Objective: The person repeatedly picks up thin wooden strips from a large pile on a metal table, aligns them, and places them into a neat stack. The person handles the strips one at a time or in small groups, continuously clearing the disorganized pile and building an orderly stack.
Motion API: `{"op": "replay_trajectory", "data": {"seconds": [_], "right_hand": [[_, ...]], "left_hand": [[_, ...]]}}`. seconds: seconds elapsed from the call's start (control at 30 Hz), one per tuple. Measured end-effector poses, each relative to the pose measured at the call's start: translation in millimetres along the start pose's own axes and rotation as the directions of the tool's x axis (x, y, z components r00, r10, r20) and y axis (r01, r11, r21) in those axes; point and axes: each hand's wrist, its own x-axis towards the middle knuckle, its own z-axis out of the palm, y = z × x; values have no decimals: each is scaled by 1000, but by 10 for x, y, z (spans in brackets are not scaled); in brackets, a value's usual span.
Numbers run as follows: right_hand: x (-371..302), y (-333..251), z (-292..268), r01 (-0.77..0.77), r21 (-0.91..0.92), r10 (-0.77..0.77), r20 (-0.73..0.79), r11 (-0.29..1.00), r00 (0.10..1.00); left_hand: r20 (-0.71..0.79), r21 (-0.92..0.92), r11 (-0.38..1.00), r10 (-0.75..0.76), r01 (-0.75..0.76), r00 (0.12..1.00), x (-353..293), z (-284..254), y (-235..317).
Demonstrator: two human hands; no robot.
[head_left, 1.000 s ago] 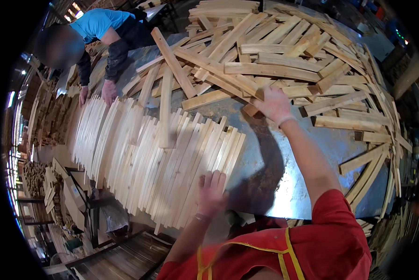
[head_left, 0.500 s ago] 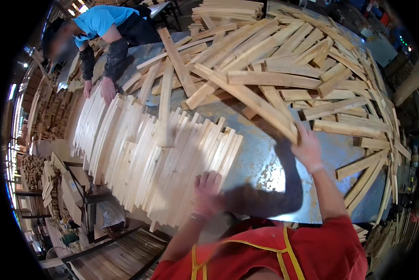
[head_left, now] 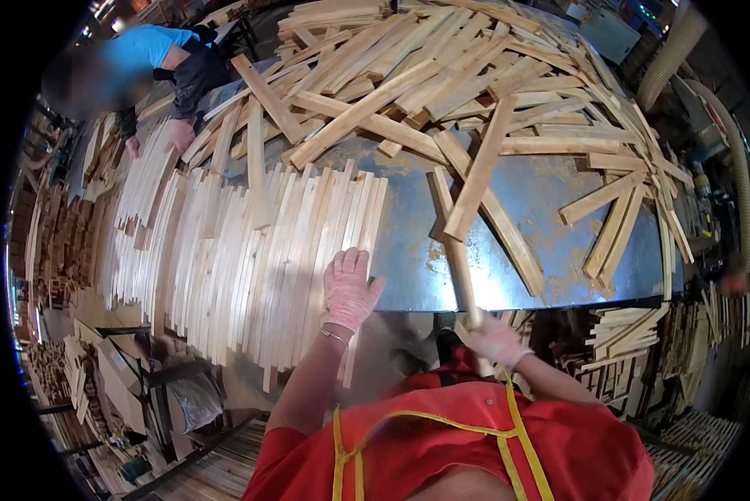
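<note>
My left hand (head_left: 352, 288), in a pale pinkish glove, lies flat with its thumb apart on the right end of a row of light wooden strips (head_left: 262, 275). The strips lie side by side, their near ends jutting past the table edge. My right hand (head_left: 494, 341), gloved too, is closed round the near end of a narrow wooden strip (head_left: 459, 271). That strip slants from the metal table (head_left: 408, 288) out over its front edge toward my body. A wider board (head_left: 483, 171) lies tilted just beyond it, beside another long board (head_left: 500, 225).
A loose heap of boards (head_left: 425, 92) covers the far side and right of the table. At the far left a co-worker in a blue shirt (head_left: 145, 48) has both hands on the strips. More wood stacks (head_left: 625, 334) stand below at right, and a hose (head_left: 734, 159) hangs beyond.
My right hand has come from the heap toward my body and now grips a narrow strip. Several boards at the heap's near side have shifted. My left hand remains at the row's right end.
</note>
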Motion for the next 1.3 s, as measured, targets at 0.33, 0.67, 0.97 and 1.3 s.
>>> {"op": "replay_trajectory", "data": {"seconds": [0.33, 0.67, 0.97, 1.3], "right_hand": [[1474, -1350, -105, 866, 90, -826, 362, 492, 432], [3098, -1232, -2122, 52, 346, 258, -785, 937, 563], [1832, -254, -1325, 171, -123, -210, -638, 978, 741], [1042, -1011, -591, 214, 786, -5, -260, 580, 966]], "left_hand": [[5, 267, 958, 108, -105, 994, -78, 113, 53], [-158, 110, 980, 184, -168, 970, -47, 120, 93], [-129, 84, 986, 151, -141, 980, -50, 113, 106], [-158, 1, 995, 102, -103, 982, 33, 116, 109]]}}
